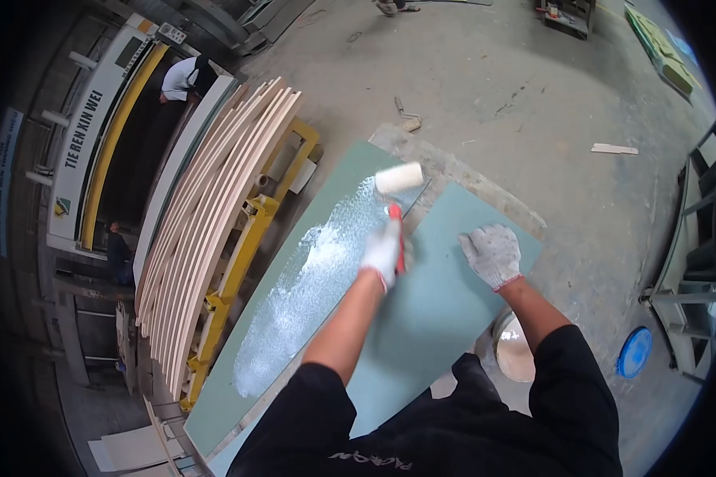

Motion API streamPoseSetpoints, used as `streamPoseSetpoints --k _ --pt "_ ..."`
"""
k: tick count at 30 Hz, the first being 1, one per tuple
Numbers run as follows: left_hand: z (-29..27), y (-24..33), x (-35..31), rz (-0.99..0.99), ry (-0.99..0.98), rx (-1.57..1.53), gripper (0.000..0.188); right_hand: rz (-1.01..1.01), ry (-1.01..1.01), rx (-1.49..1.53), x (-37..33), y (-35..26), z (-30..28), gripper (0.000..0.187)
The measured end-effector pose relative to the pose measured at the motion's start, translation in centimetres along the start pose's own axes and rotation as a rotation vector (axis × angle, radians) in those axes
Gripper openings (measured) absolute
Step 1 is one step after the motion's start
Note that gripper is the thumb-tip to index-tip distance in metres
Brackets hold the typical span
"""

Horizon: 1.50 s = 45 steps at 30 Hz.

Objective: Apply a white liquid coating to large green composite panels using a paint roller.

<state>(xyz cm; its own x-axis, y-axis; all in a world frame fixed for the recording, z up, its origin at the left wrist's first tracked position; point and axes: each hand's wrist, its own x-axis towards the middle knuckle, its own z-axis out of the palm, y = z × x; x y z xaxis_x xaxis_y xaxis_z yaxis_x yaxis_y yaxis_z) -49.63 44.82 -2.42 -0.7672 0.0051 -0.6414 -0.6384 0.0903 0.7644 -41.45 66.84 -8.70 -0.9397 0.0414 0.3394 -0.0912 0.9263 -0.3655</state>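
Note:
My left hand (383, 252), in a white knit glove, is closed round the red handle of a paint roller (399, 178). The roller's white sleeve lies at the far end of a long green board (344, 168), where a wet white coating (294, 288) covers a broad strip. Beside it, nearer my body, is a second blue-green board (445, 262) with no white coating on it. My gloved right hand (493, 255) rests on that board near its right edge, fingers apart and slightly bent, holding nothing.
Long wooden strips (215, 215) are stacked at left on a yellow frame (243, 254), before a large machine (107, 127) with two people near it. Right of my legs stands a bucket (515, 350) of whitish liquid. A blue lid (635, 352) and another roller (410, 121) lie on the floor.

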Motion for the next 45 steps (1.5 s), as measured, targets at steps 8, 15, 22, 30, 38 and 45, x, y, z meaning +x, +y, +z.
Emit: streamPoseSetpoints --k 8,15,22,30,38,45 --pt "0.1 4.5 12.5 0.141 0.274 -0.048 0.054 -0.033 -0.018 0.022 1.3 -0.5 0.6 0.031" --pt "-3.8 6.4 10.5 0.128 0.235 0.007 0.048 -0.036 0.010 0.055 1.6 -0.7 0.0 0.031" --pt "-0.3 4.1 9.7 0.144 0.328 0.075 0.063 -0.021 0.044 0.035 0.8 0.2 0.6 0.030" --pt "-5.6 8.2 14.0 0.180 0.337 0.050 0.057 -0.071 0.045 0.099 1.9 -1.1 0.8 0.028" --pt "-0.5 -0.3 -0.1 0.109 0.045 0.301 0.052 -0.004 -0.009 0.031 1.0 0.1 0.8 0.032" --pt "-1.3 1.6 2.5 0.147 0.059 0.183 0.053 -0.046 0.012 0.037 1.4 -1.4 0.6 0.035"
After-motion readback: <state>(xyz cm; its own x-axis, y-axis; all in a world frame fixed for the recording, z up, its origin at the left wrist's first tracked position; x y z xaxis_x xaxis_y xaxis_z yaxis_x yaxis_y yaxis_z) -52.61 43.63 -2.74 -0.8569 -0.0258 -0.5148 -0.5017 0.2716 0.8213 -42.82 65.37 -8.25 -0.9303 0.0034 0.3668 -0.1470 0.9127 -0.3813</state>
